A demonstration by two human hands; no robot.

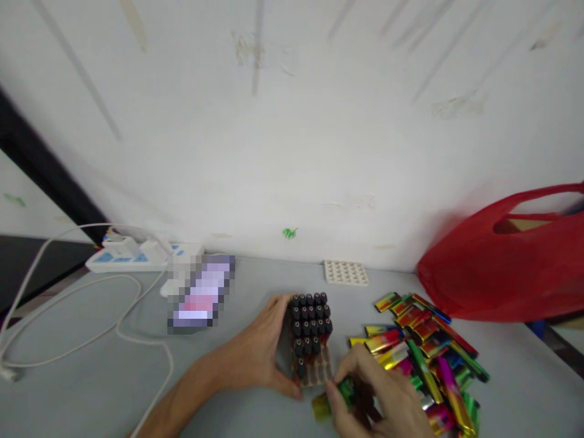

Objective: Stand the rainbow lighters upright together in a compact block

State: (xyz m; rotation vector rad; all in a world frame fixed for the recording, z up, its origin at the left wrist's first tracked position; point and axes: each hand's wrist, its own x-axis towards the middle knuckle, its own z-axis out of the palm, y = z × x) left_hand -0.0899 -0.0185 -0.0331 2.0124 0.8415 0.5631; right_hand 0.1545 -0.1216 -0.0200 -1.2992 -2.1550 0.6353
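Observation:
My left hand [262,350] is wrapped round the left side of a pale tray [319,372] with rows of small slots, its thumb by the near corner. Several small black-topped pieces [310,313] stand upright in the tray's far rows, and one is in the nearest row at the left. Slots at the near right show bare. My right hand [383,395], blurred, is closed just right of the tray's near edge, pinching a shiny green and yellow sleeve-like piece [322,407]. Its fingers hide part of that piece. Dark reddish-brown shapes show under the palm, too blurred to name.
Several shiny coloured sleeve-like pieces [424,365] lie heaped at the right. Behind them stands a red bag [479,261]. A white slotted tray [345,272] lies by the wall. On the left are a phone [203,295], a power strip [132,260] and a white cable [118,328].

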